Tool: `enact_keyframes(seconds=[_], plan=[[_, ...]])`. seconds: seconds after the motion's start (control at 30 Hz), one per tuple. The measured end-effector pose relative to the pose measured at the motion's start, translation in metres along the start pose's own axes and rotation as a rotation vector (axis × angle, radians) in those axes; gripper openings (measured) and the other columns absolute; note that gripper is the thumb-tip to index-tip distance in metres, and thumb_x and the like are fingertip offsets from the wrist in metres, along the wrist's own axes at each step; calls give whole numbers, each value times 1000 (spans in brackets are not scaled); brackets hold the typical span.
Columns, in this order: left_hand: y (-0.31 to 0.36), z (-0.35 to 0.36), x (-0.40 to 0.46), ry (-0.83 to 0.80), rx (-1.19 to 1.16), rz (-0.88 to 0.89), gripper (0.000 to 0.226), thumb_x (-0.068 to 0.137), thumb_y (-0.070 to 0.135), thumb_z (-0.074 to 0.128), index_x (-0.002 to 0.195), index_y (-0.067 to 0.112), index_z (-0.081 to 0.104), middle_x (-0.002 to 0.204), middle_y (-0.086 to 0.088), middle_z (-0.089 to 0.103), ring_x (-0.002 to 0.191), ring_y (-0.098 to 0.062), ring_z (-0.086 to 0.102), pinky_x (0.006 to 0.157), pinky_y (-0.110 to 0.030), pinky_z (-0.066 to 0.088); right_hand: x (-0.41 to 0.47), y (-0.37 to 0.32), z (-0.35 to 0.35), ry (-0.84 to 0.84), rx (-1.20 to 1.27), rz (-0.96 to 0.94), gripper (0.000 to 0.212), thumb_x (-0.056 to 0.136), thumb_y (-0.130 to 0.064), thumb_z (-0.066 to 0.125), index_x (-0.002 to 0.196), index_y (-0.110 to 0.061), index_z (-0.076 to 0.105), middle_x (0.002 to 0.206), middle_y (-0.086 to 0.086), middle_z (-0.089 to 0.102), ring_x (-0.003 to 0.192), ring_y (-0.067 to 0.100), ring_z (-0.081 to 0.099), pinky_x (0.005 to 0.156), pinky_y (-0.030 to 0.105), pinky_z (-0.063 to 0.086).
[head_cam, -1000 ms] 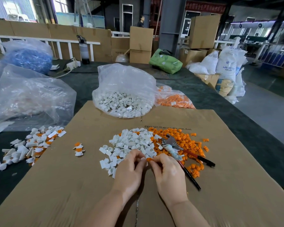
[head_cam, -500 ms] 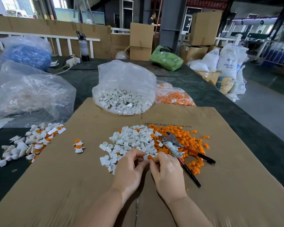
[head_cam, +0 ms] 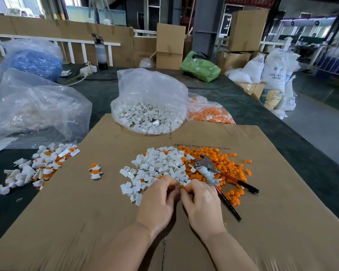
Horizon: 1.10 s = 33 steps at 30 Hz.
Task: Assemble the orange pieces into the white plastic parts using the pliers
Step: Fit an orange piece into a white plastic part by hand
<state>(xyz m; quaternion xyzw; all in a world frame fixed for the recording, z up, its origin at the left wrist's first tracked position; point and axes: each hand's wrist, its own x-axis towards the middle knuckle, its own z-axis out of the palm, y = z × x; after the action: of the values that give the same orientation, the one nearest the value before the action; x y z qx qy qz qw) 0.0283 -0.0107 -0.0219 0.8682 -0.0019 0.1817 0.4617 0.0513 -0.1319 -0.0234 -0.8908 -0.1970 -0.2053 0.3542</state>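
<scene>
Orange pieces [head_cam: 223, 165] and white plastic parts [head_cam: 160, 165] lie heaped side by side on the cardboard sheet [head_cam: 86, 222], with the pliers [head_cam: 215, 173] resting on the orange heap, untouched. Just in front of the heaps, the left hand [head_cam: 157, 204] and right hand [head_cam: 202, 206] meet fingertip to fingertip, fingers curled. The right pinches a small orange piece [head_cam: 182, 187]; what the left grips cannot be told.

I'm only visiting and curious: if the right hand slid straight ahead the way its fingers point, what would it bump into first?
Probably the loose white parts just beyond the right hand, whose fingertips pinch an orange piece. The pliers lie slightly to its right; depth is uncertain.
</scene>
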Motion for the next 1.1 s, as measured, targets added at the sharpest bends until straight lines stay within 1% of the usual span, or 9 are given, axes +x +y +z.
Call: enact_keyframes(seconds=[0.07, 0.2, 0.27, 0.37, 0.47, 0.5, 0.73, 0.93, 1.1], plan=[[-1, 1, 0, 2, -35, -22, 17, 90, 12, 60, 87, 28, 60, 83, 17, 61, 82, 4, 57, 71, -2, 38, 0, 1, 0, -7, 12, 11, 25, 83, -11, 69, 66, -16, 50, 59, -6, 50, 58, 14, 44, 65, 32, 38], [-4, 1, 4, 59, -316, -261, 21, 91, 14, 58, 87, 35, 60, 83, 8, 64, 77, 1, 58, 68, -7, 41, 1, -1, -2, -14, 15, -50, 12, 81, -18, 72, 73, -13, 65, 67, -5, 61, 66, 15, 56, 70, 29, 38], [-6, 2, 5, 74, -405, -335, 23, 91, 13, 57, 88, 35, 61, 78, 11, 63, 75, -1, 60, 66, -9, 41, 0, -3, -3, 19, 32, -89, 10, 77, -16, 77, 76, -13, 67, 70, -7, 63, 67, 13, 58, 69, 30, 42], [-6, 1, 6, 67, -476, -358, 21, 91, 9, 56, 92, 28, 64, 64, 15, 62, 65, -1, 60, 62, -11, 44, 0, -2, -4, 76, 100, -67, 17, 74, -12, 79, 87, -11, 68, 76, -7, 61, 70, 13, 58, 70, 37, 49], [-6, 1, 6, 31, -427, -338, 18, 91, 10, 57, 93, 26, 64, 66, 5, 57, 68, -11, 56, 70, -28, 46, 0, -2, -3, 60, 115, -112, 24, 77, -9, 75, 100, -9, 69, 87, -2, 63, 83, 17, 60, 74, 42, 52], [-7, 1, 6, 25, -409, -325, 19, 91, 10, 57, 91, 27, 64, 67, 3, 56, 69, -12, 55, 71, -30, 46, 0, -2, -3, 54, 115, -122, 25, 78, -9, 74, 103, -9, 69, 89, -1, 64, 86, 17, 60, 75, 41, 52], [-7, 0, 6, 6, -358, -300, 19, 90, 12, 57, 90, 29, 65, 55, 17, 52, 60, -3, 51, 63, -21, 40, 3, -3, -5, 9, 120, -144, 22, 83, -7, 69, 103, -14, 71, 83, 0, 60, 80, 18, 57, 72, 39, 50], [-4, 1, 6, 42, -430, -289, 14, 88, 12, 61, 84, 25, 66, 62, 7, 60, 62, -4, 56, 58, -12, 42, 3, -3, -5, 18, 137, -119, 22, 82, -5, 68, 101, -14, 72, 84, -1, 59, 81, 18, 56, 73, 40, 50], [-5, 0, 6, 53, -387, -246, 10, 87, 13, 65, 85, 22, 64, 59, 5, 55, 55, 0, 49, 53, -9, 38, 3, -3, -5, 15, 103, -138, 23, 82, -3, 68, 102, -12, 72, 84, 1, 59, 83, 19, 56, 73, 40, 51]])
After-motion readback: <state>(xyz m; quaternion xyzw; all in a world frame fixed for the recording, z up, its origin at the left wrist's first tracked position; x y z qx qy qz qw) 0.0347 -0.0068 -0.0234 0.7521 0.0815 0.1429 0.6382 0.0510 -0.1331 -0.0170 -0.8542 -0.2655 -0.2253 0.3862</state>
